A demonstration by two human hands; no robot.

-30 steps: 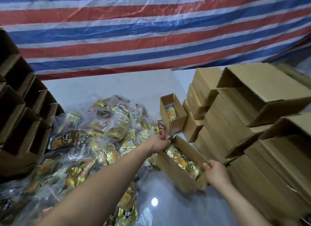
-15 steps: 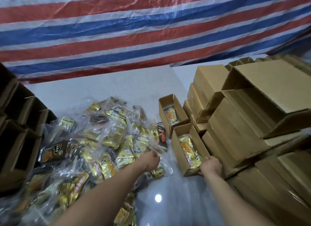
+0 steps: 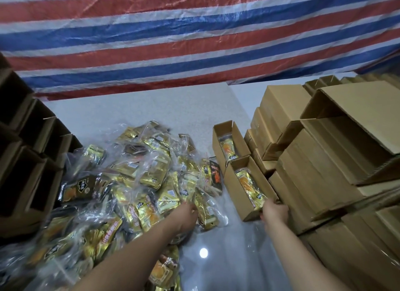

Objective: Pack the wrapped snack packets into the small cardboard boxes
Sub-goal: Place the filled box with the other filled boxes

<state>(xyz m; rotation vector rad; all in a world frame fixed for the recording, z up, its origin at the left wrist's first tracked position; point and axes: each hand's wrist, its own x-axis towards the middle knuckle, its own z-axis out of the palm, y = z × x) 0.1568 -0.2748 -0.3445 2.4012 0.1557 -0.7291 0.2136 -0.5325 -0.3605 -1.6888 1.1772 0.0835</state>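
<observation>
so the right hand is on the near end of an open box that sits on the table, fingers wrapped over its end wall, i'd guess to keep it from sliding while the next packet goes in. there's already one packet lying lengthwise inside it. the left hand is over at the edge of the big pile of packets, fingers down among the wrappers right by a gold packet; can't really tell if it's got hold of one or is just feeling for it. the two hands are apart, pile on one side, box on the other, which makes sense as a grab-and-drop setup

a second open box with a packet in it sits just behind the first one, touching or nearly. stacked boxes are right beside on the right, more dark ones on the left

the packets are shiny gold and black foil with orange pictures, loose clear plastic round them, looks crinkly and slippery, all heaped every which way
</observation>
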